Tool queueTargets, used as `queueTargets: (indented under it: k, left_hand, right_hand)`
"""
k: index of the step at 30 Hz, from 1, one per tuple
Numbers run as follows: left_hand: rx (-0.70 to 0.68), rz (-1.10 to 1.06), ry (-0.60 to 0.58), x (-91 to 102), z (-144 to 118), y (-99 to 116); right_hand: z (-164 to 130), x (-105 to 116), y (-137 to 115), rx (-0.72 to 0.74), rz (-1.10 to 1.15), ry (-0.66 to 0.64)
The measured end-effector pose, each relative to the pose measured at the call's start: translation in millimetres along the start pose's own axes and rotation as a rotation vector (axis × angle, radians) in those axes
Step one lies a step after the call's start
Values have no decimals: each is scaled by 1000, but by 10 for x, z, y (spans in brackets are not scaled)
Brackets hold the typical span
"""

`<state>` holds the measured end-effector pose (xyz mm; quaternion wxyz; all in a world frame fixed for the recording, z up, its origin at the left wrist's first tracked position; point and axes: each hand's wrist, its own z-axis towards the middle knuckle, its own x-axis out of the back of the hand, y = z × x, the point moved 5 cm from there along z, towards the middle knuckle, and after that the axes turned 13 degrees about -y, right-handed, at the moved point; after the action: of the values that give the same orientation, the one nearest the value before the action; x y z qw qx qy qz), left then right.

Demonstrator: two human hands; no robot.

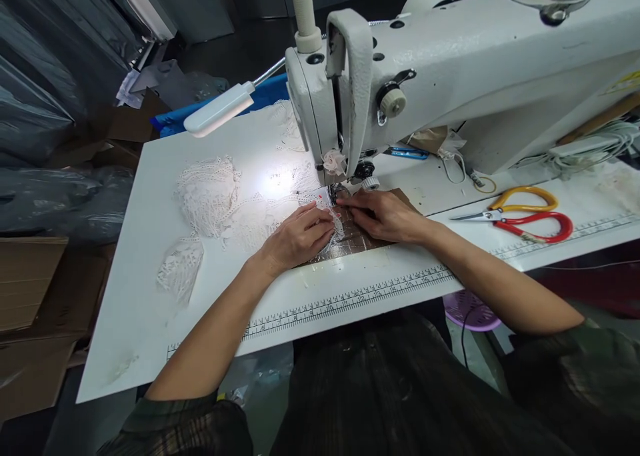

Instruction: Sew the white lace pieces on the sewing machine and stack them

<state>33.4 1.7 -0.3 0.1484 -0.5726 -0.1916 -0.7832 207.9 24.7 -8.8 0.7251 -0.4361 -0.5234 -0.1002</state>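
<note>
A white sewing machine [315, 103] stands over the work, its presser foot [334, 193] down near my fingertips. My left hand [301, 235] lies just left of the foot, fingers bent together and pressed on white lace trim [338, 227]. From the right, my right hand [383, 215] reaches to the foot, with index finger and thumb close together at the lace edge; the exact grip is partly hidden. Under both hands is a brown, shiny plate or sheet [367, 239]. More lace [207, 193] lies in a heap to the left, joined by a loose strip.
Yellow-and-red-handled scissors [520, 215] lie at the right, beside a printed ruler [350, 299] along the front edge. A blue cutter [407, 153] rests behind the needle area. A lamp [220, 109] shines from the left. Cardboard boxes [30, 283] stand beyond the table [125, 323].
</note>
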Motion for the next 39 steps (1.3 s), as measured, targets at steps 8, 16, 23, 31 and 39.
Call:
queueTargets:
  k: [8, 16, 23, 31, 39]
  left_hand:
    - [-13, 49, 14, 4, 1, 0]
    - [-21, 37, 44, 7, 14, 4]
    - [-4, 2, 47, 16, -1, -5]
    - [8, -59, 37, 39, -3, -7]
    - [135, 97, 144, 103, -11, -67]
  right_hand:
    - [-32, 84, 8, 0, 65, 60]
    - [-77, 23, -50, 132, -3, 11]
    - [-107, -34, -180, 237, -162, -100]
    - [-90, -61, -148, 256, -174, -116]
    - [-99, -51, -168, 224, -140, -97]
